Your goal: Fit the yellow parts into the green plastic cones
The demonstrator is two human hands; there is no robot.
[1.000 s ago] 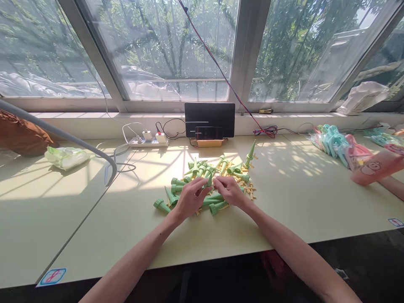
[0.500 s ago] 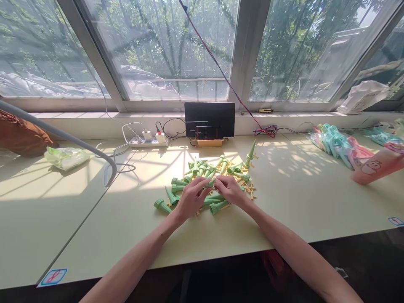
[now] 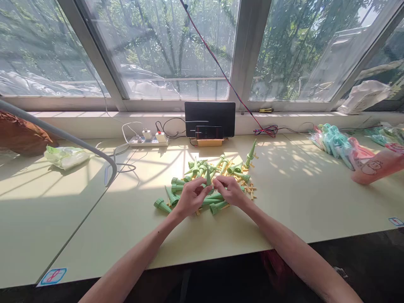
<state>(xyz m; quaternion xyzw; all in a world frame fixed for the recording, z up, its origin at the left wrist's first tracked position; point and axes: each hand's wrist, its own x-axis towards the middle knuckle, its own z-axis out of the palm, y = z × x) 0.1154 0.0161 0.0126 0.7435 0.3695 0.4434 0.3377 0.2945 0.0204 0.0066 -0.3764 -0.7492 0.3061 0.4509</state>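
My left hand [image 3: 191, 196] is closed on a green plastic watering spike [image 3: 208, 176], whose pointed tip stands up between the hands. Right beside it, the fingers of my right hand [image 3: 231, 191] are pinched together at the spike's side. What they grip, if anything, is too small to make out. Around both hands lies a loose pile of green watering spikes [image 3: 178, 188] with ribbed caps. Small yellow valve pieces [image 3: 251, 189] are scattered to the right of the pile. One spike with a yellow valve [image 3: 250, 153] stands upright at the back right.
Behind the pile, a phone [image 3: 208, 132] leans before a dark tablet [image 3: 189, 113]. A power strip [image 3: 150, 142] with cables sits at the back left, near a grey curved bar [image 3: 78, 141]. Bagged turquoise and pink items [image 3: 334, 143] and a pink pouch [image 3: 378, 165] lie right.
The spike in my left hand has turned from lying tilted between the fingers to pointing upward. My right hand stays close beside it, nearly unmoved.
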